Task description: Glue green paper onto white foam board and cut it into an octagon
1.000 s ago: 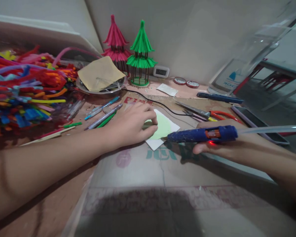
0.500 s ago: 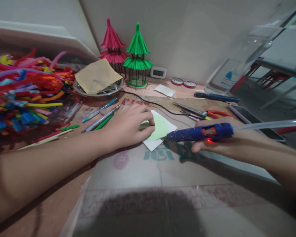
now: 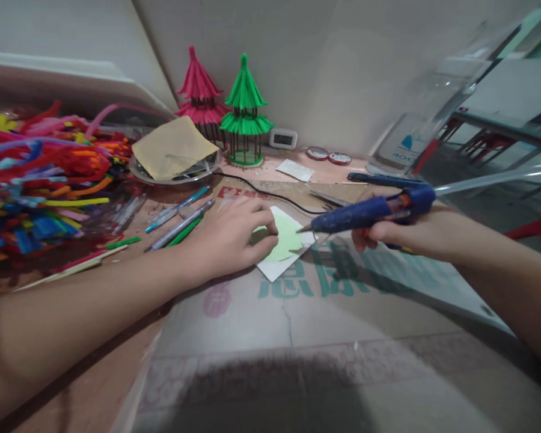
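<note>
My left hand rests on the cardboard, thumb and index finger curled closed on the light green paper. That rounded paper lies on a white square sheet, partly covered by my fingers. In my right hand is a blue hot glue gun, tilted slightly, its nozzle pointing left. The nozzle tip hovers over the right side of the green paper. A clear glue stick sticks out of the gun's back end.
Green and pink pagoda models stand by the wall, beside a small digital clock. Pipe cleaners heap at left, near a paper-topped metal dish. Pens, scissors and a clear bottle surround the cardboard.
The glue gun has lifted and shifted from the paper's lower edge to its right side, its body now tilted more. My left hand keeps its place on the paper. The view has shifted slightly.
</note>
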`<state>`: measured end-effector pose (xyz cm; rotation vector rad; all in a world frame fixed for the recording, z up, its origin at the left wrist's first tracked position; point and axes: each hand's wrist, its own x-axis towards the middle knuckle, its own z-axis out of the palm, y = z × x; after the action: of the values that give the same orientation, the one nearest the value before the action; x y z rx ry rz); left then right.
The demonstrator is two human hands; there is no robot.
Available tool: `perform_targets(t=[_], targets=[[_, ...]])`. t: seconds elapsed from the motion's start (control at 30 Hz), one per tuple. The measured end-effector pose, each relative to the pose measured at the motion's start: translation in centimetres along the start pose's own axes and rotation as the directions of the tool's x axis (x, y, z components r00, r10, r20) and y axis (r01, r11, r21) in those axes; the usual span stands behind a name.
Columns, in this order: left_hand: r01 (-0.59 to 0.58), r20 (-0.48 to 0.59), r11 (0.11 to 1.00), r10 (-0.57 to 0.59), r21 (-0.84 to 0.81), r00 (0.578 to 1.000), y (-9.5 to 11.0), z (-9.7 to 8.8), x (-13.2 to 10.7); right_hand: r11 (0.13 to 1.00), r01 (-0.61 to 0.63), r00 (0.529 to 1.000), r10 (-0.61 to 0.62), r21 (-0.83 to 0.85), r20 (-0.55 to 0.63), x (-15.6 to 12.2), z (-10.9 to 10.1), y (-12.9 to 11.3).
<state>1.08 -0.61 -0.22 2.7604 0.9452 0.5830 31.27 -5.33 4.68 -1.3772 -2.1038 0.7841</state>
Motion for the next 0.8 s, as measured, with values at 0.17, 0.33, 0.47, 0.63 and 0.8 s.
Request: perform_targets(t=[0.17, 0.33, 0.47, 0.63, 0.8], targets=[[0.016, 0.005, 1.0, -0.016, 0.004, 1.0, 0.0, -0.1, 0.0, 0.983, -0.05, 0.98, 0.083, 0.177, -0.182, 2.9, -2.2, 0.6], [0.023, 0.015, 0.999, -0.023, 0.022, 1.0, 0.2, -0.3, -0.1, 0.977, -0.161, 0.929, 0.101, -0.142, -0.356, 9.3, -4.1, 1.5], [0.033, 0.01, 0.999, -0.034, 0.026, 0.999, 0.4, -0.5, -0.2, 0.978, -0.201, 0.937, 0.174, -0.058, -0.303, 14.7, -3.6, 4.4], [0.055, 0.02, 0.998, -0.055, 0.021, 0.998, 0.7, -0.8, -0.3, 0.963, -0.261, 0.934, 0.235, -0.066, -0.271, 17.7, -1.4, 8.2], [0.037, 0.0, 0.999, -0.037, 0.001, 0.999, 0.6, -0.7, -0.3, 0.93, -0.33, 0.913, 0.269, -0.164, -0.307, 17.3, -1.5, 9.4]])
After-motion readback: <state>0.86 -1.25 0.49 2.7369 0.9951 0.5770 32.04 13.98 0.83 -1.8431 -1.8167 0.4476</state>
